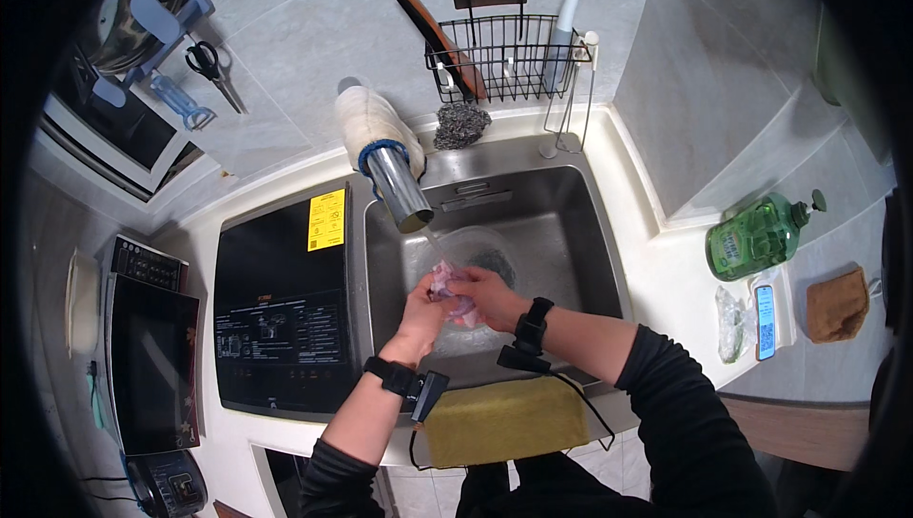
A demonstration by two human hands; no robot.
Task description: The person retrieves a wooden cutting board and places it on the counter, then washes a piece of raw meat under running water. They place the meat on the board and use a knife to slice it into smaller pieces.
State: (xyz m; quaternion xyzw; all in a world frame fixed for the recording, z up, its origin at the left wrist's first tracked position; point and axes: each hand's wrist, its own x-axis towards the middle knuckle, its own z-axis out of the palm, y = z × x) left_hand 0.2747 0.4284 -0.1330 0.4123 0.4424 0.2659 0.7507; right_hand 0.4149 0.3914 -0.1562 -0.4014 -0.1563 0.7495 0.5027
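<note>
Over the stainless steel sink (585, 232), my left hand (417, 311) and my right hand (496, 297) grip one soft, pink and purplish piece (445, 277). Whether it is raw meat or a cloth I cannot tell. Its upper end sticks out above my fingers and a lower part hangs beneath them. Water runs down onto it from the chrome faucet (401, 193), whose upper part is wrapped in a cream fabric sleeve (374, 118). Below my hands, the basin floor is wet, and a drain strainer (496, 265) is partly hidden.
A black built-in appliance (278, 254) adjoins the sink's left side. A yellow cloth (506, 422) hangs over the front edge. Behind stand a steel-wool scrubber (461, 125) and a wire basket (510, 61). To the right are a green pump bottle (756, 236) and a phone (764, 322).
</note>
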